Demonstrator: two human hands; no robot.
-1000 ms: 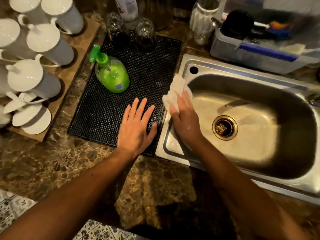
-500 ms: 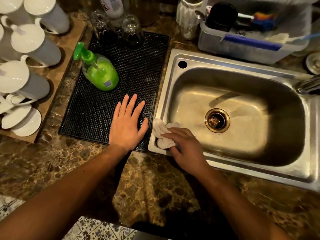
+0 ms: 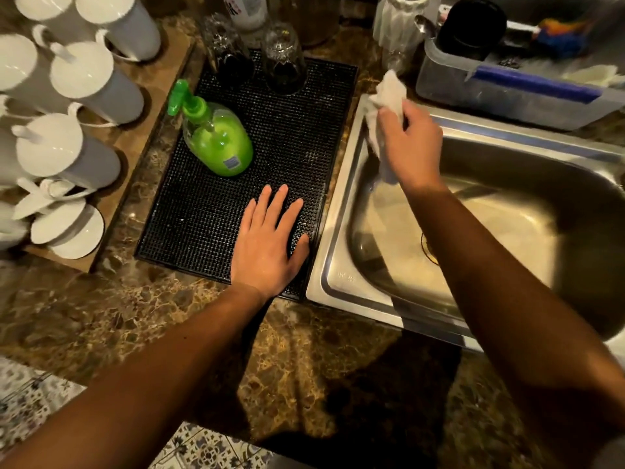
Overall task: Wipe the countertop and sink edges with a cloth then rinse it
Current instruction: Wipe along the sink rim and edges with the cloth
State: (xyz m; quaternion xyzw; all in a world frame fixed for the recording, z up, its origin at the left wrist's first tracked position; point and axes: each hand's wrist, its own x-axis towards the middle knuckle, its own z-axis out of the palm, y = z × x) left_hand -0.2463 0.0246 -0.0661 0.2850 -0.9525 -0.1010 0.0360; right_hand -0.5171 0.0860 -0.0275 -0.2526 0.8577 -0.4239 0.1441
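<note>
Cloth (image 3: pixel 387 96), soft and light, sits bunched at the sink (image 3: pixel 341 238) rim's far left corner, gripped by the right hand (image 3: pixel 411 143); left hand (image 3: pixel 267 245) lies flat, fingers straight, on the mat (image 3: pixel 291 123).

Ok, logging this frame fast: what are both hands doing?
Left hand: open, flat on the black mat.
Right hand: gripping the white cloth.

Dim warm light; brown marbled desk (image 3: pixel 101 319) glossy. Patterned blue-and-white floor tiles (image 3: pixel 30 407) showed at 7 o'clock.
</note>
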